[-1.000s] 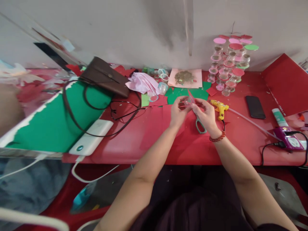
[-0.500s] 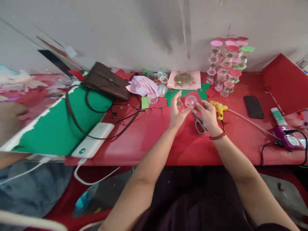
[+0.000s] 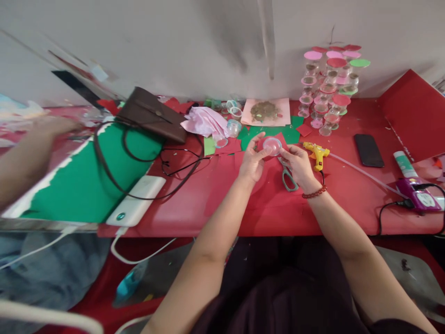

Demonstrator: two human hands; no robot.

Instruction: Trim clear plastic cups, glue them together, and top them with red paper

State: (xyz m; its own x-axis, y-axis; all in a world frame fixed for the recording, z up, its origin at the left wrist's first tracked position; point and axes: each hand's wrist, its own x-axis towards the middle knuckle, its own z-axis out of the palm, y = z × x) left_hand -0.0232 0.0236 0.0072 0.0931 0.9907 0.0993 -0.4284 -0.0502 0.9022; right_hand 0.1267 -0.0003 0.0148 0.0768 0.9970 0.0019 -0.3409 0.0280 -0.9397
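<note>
A small clear plastic cup (image 3: 272,146) with a bluish rim is held between both hands, against a piece of red paper (image 3: 281,137). My left hand (image 3: 253,161) closes on its left side, thumb across the cup. From the right, my right hand (image 3: 298,163) pinches its edge with thumb and fingertips. Scissors with grey-green handles (image 3: 289,179) lie under the right hand, their blades partly hidden. Just beyond that hand rests a yellow glue gun (image 3: 317,154). Red paper sheets (image 3: 225,181) lie below the hands.
A tower of clear cups and coloured discs (image 3: 328,93) stands at the back right. Phone (image 3: 369,150) and purple power strip (image 3: 422,197) lie right. Leftward are a brown bag (image 3: 151,116), glasses (image 3: 181,162), white power bank (image 3: 136,202) and another person's arm (image 3: 26,157).
My left hand has gone from spread fingers beside the cup to gripping it. Cup and paper have shifted slightly left. The other person's arm has come into view over the table at left.
</note>
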